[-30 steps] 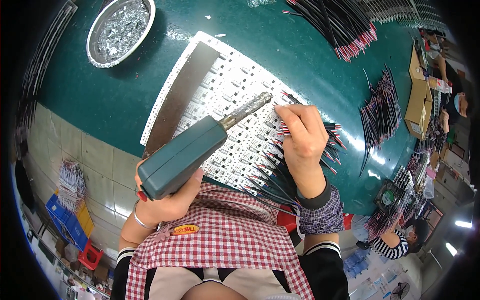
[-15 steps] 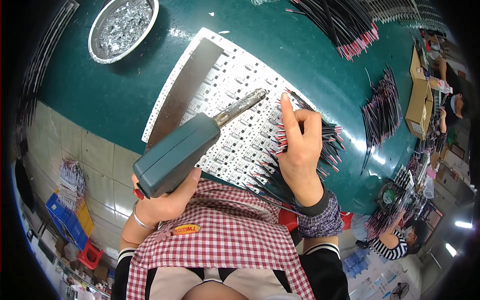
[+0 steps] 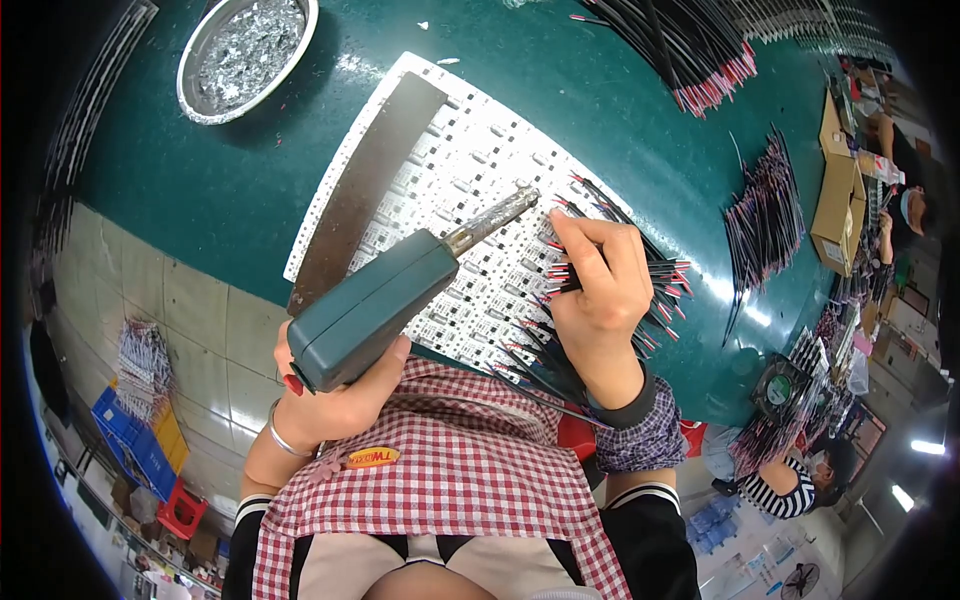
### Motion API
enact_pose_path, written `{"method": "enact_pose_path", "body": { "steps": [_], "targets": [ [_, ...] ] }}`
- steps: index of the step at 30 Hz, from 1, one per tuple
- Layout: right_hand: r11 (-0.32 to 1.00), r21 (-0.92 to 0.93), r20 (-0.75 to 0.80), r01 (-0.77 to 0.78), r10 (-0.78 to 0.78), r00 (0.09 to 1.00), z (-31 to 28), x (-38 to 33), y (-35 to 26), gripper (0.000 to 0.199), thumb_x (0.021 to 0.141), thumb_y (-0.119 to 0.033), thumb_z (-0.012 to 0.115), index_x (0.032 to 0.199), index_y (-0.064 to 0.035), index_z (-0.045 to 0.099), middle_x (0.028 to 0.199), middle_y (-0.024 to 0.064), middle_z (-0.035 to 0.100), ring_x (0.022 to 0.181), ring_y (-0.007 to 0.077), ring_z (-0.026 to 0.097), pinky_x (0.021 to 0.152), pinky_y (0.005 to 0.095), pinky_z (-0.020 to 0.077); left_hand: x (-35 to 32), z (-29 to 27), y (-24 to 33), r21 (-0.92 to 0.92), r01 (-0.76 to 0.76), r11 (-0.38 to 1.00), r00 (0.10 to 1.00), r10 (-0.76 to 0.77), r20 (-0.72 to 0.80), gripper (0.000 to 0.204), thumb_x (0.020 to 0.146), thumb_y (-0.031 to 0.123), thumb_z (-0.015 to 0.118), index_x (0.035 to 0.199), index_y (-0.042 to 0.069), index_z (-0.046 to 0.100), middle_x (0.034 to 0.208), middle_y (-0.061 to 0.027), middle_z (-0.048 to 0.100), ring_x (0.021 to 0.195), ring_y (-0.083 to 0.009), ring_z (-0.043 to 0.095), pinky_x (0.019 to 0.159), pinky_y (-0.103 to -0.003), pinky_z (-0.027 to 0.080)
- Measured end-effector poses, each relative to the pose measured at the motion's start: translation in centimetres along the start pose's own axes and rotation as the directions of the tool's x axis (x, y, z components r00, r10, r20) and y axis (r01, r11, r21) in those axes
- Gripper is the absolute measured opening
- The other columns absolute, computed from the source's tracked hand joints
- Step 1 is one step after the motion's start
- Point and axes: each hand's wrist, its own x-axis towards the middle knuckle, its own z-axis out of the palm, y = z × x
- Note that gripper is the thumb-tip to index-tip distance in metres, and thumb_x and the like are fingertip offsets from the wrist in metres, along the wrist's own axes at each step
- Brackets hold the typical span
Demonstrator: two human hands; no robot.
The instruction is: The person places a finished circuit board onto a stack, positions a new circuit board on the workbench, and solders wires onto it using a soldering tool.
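Right hand (image 3: 598, 290) pinches, apparently, one wire (image 3: 568, 245); left hand (image 3: 335, 405) grips soldering gun (image 3: 385, 305).

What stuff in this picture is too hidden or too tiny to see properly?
All in the head view:
- The tool's tip: too small to tell if it touches the white board.
- Wire ends under the right hand: covered by its fingers.
- The left hand: mostly hidden behind the green tool.
- Bits in the metal bowl: too small and shiny, and the top edge cuts the bowl.
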Motion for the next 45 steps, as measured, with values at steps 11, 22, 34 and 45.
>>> {"method": "enact_pose_path", "body": {
  "steps": [11,22,34,45],
  "targets": [
    [0.997,-0.012,-0.008,0.079,-0.079,0.997,0.3,-0.1,0.3,0.049,0.055,0.010,0.059,0.102,0.0021,0.070,0.087,0.0107,0.064,0.075,0.0266,0.061,0.061,0.0358,0.0508,0.9,0.4,0.3,-0.258,0.150,0.954,0.988,-0.152,0.009,0.017,0.069,-0.005,0.072,0.086,-0.004,0.069,0.084,-0.0149,0.067,0.065,-0.0254,0.066,0.059,-0.030,0.052],
    [0.995,-0.056,-0.005,0.088,-0.088,0.996,0.3,-0.1,0.0,0.042,0.059,0.010,0.062,0.100,0.0025,0.069,0.084,0.0110,0.063,0.073,0.0255,0.060,0.059,0.0350,0.0502,1.3,0.1,0.6,-0.162,0.098,0.982,0.993,-0.085,0.086,0.017,0.069,-0.007,0.070,0.086,-0.005,0.067,0.080,-0.0146,0.063,0.062,-0.0249,0.062,0.057,-0.030,0.050],
    [0.999,-0.025,-0.020,0.023,-0.023,1.000,0.4,0.0,-0.1,0.053,0.049,0.015,0.057,0.097,-0.0004,0.072,0.084,0.0105,0.065,0.075,0.0274,0.062,0.063,0.0360,0.0495,0.9,0.1,0.6,-0.175,0.067,0.982,0.998,-0.066,0.014,0.013,0.066,-0.006,0.070,0.078,-0.005,0.067,0.077,-0.0152,0.064,0.063,-0.0281,0.064,0.057,-0.033,0.052],
    [1.000,-0.001,-0.008,0.012,-0.012,1.000,0.3,-0.1,-0.3,0.050,0.051,0.016,0.057,0.096,-0.0006,0.072,0.084,0.0104,0.064,0.077,0.0279,0.062,0.064,0.0366,0.0494,0.6,-0.3,1.0,-0.146,0.175,0.974,0.980,-0.158,0.122,0.016,0.066,-0.007,0.070,0.082,-0.005,0.067,0.079,-0.0148,0.064,0.064,-0.0267,0.063,0.057,-0.031,0.051]
  ]
}}
